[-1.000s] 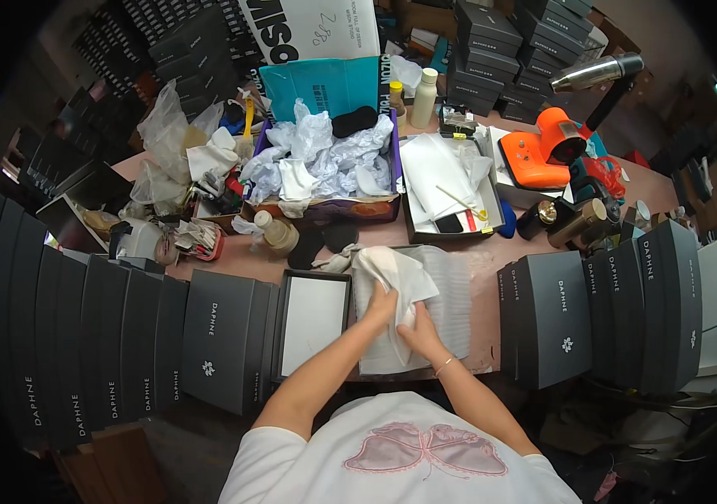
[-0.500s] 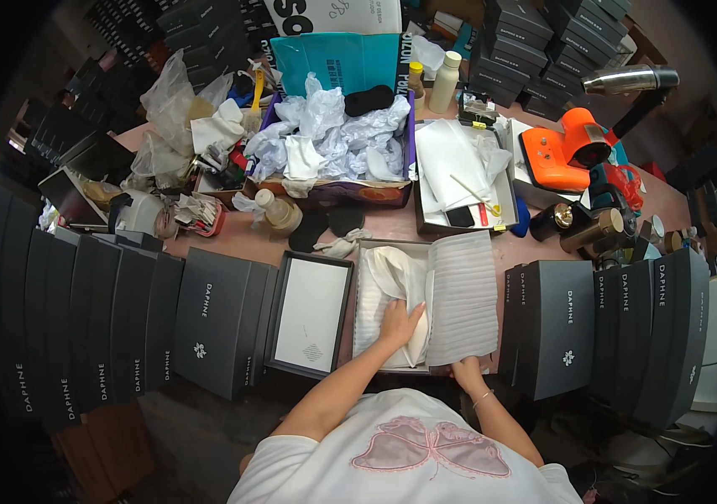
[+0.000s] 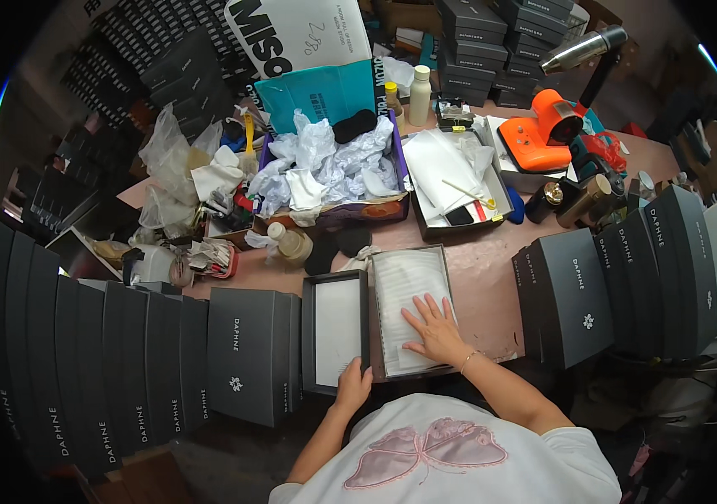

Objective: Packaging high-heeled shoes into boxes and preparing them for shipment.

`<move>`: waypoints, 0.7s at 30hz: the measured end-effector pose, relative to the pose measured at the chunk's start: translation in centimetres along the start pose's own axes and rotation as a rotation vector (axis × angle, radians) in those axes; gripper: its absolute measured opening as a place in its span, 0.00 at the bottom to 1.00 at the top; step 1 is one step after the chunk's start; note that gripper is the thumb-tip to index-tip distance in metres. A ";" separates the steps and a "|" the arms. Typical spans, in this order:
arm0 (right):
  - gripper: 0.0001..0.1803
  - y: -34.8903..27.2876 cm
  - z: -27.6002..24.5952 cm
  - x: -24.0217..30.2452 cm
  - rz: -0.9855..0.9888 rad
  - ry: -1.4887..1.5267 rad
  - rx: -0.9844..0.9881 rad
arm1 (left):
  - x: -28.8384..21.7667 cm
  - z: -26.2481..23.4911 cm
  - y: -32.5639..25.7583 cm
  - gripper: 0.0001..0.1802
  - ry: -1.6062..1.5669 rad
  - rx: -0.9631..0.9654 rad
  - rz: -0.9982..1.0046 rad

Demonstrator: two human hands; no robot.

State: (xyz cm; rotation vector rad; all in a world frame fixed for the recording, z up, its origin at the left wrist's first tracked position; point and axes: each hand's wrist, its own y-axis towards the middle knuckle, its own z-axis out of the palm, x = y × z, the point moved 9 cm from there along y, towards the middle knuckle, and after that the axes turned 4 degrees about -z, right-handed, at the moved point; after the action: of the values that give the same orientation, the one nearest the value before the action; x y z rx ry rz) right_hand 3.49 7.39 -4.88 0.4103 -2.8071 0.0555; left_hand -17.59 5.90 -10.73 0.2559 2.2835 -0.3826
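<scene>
A shoebox lies before me with a white ribbed foam sheet folded down over its contents, which are hidden. My right hand rests flat on that sheet, fingers spread. Just left of the box, a dark grey box lid lies with its pale inside facing up. At the lid's near right corner, my left hand is closed on the rim, thumb up along the edge.
Dark shoeboxes stand in rows at left and right. Behind are a purple carton of crumpled tissue, a tray of papers, a cream bottle and an orange device. A squat bottle stands beyond the lid.
The foam sheet, earlier spread out to the right, now covers the box contents. My left hand went from inside the box to the lid; my right hand moved from the sheet's near edge onto it.
</scene>
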 end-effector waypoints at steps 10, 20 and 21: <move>0.32 -6.3 -4.2 -4.9 0.776 1.345 -0.301 | -12.0 -1.7 -0.1 0.28 -1.361 0.700 -0.186; 0.36 -5.3 4.8 -8.1 0.782 0.821 -0.115 | -0.8 4.1 2.2 0.38 -0.584 0.121 -0.095; 0.37 -5.6 5.3 -8.6 0.813 0.874 -0.147 | -2.2 3.2 2.5 0.39 -0.534 0.172 -0.121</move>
State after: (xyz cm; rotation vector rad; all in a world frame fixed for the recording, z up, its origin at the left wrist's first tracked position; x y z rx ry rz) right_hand 11.43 3.90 -12.61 -0.6559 -1.9101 0.1558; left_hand -13.16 6.93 -11.60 0.0855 1.7461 -0.6296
